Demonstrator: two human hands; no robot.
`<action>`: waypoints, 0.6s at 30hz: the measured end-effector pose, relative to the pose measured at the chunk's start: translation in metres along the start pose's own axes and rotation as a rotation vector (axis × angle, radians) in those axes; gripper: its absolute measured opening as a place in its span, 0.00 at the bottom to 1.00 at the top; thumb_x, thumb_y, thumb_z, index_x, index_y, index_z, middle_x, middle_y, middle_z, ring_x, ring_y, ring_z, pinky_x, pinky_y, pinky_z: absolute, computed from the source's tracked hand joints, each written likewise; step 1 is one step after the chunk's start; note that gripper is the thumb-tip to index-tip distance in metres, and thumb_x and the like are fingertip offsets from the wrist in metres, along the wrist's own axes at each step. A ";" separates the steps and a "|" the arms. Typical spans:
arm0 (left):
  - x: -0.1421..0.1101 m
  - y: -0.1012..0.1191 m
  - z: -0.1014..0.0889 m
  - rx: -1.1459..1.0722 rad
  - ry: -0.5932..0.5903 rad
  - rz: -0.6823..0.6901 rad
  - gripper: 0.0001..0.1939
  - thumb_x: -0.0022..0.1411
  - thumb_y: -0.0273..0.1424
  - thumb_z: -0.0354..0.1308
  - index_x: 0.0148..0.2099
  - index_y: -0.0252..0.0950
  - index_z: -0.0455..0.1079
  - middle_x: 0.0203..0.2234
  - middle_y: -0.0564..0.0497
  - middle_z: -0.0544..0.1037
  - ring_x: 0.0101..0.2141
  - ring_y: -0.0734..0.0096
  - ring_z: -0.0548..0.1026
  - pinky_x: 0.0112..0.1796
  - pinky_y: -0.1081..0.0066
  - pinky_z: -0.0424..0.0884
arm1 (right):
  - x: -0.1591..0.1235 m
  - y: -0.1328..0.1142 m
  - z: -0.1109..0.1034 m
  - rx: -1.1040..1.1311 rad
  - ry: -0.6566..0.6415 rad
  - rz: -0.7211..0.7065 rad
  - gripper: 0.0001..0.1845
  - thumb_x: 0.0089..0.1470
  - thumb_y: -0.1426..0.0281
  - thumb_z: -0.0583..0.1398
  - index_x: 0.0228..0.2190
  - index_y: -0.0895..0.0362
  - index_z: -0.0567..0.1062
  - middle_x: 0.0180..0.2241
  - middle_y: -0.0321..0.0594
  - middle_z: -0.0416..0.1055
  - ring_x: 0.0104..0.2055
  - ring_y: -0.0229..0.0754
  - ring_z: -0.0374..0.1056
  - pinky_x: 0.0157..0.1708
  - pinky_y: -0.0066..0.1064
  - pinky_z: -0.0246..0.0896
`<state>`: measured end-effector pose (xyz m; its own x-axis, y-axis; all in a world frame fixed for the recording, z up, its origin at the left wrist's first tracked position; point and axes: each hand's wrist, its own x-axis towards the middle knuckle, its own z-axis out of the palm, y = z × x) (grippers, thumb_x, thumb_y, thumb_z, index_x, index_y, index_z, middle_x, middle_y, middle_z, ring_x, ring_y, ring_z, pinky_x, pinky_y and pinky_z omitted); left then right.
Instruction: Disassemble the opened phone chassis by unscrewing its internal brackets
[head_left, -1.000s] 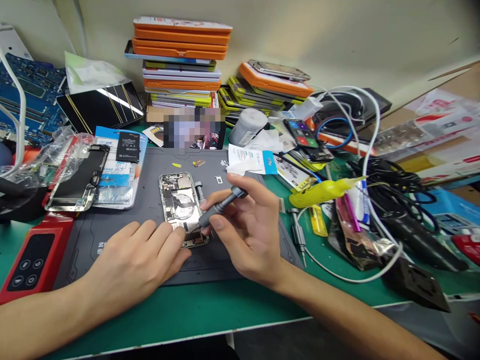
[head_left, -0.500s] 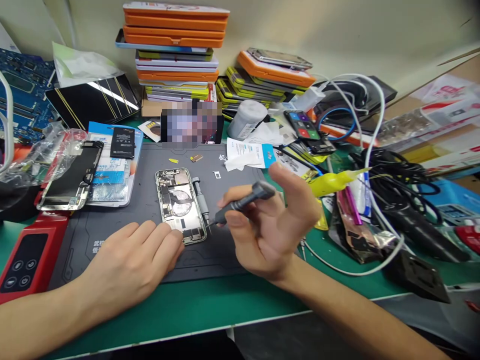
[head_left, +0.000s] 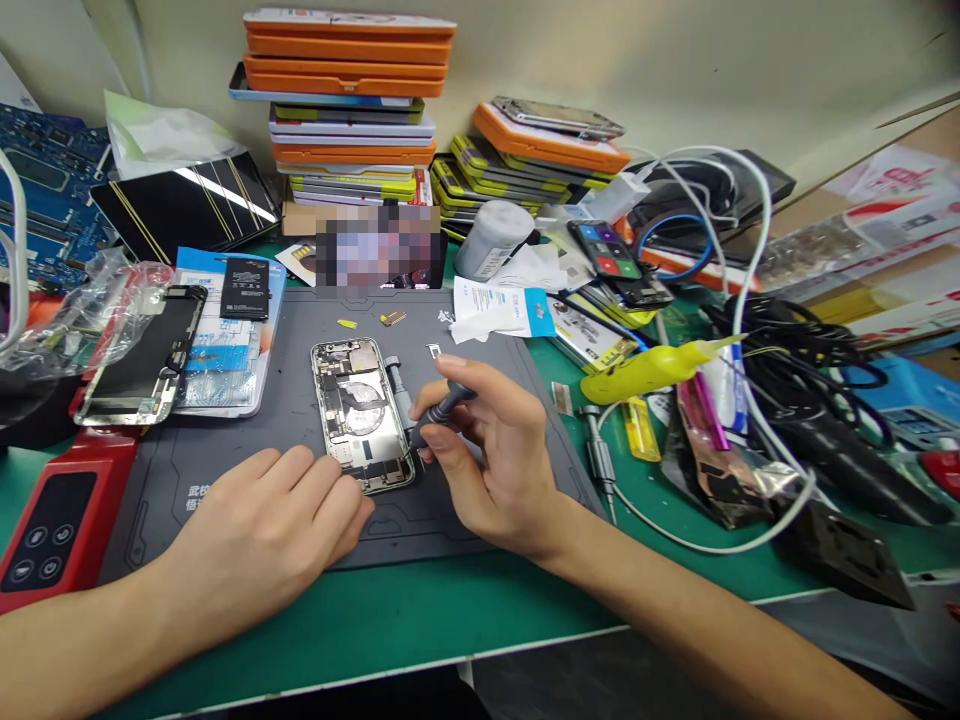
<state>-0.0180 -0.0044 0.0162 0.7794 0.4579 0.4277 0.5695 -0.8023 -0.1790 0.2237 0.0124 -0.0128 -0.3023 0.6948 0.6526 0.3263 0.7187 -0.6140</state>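
An opened phone chassis (head_left: 360, 410) lies on a dark grey work mat (head_left: 225, 470) in the middle of the bench. My left hand (head_left: 262, 530) rests flat on the mat, its fingertips touching the phone's lower left corner. My right hand (head_left: 495, 460) is closed around a dark grey screwdriver (head_left: 442, 410), whose tip points down at the phone's right edge. A second grey screwdriver (head_left: 401, 390) lies on the mat beside the phone, partly hidden by my right thumb.
A detached phone screen (head_left: 142, 355) and a battery (head_left: 244, 290) lie at the mat's left. A red device (head_left: 52, 510) sits front left. Stacked orange cases (head_left: 345, 80) stand behind. A yellow tool (head_left: 645, 370), a loose screwdriver (head_left: 600, 460) and tangled cables (head_left: 787, 370) crowd the right.
My right hand had lifted the screwdriver away to the right, fingers spread; it has come back down to the phone's right edge. My left hand has stayed put.
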 end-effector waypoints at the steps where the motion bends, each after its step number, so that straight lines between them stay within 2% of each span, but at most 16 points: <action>1: 0.000 0.000 0.000 0.000 -0.003 -0.002 0.19 0.78 0.31 0.54 0.30 0.39 0.64 0.23 0.55 0.66 0.25 0.66 0.65 0.28 0.61 0.57 | 0.000 0.000 0.000 -0.004 -0.005 0.006 0.32 0.71 0.78 0.55 0.70 0.46 0.56 0.51 0.44 0.73 0.35 0.39 0.73 0.37 0.36 0.81; 18: -0.002 0.001 0.004 0.000 0.000 -0.022 0.19 0.78 0.30 0.53 0.30 0.40 0.63 0.22 0.55 0.66 0.25 0.65 0.65 0.28 0.61 0.56 | -0.004 0.002 -0.001 -0.007 0.002 0.009 0.34 0.69 0.79 0.56 0.70 0.47 0.58 0.48 0.41 0.72 0.35 0.38 0.72 0.37 0.35 0.80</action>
<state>-0.0177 -0.0043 0.0117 0.7667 0.4752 0.4317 0.5864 -0.7921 -0.1696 0.2263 0.0114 -0.0162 -0.2973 0.7010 0.6483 0.3348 0.7124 -0.6168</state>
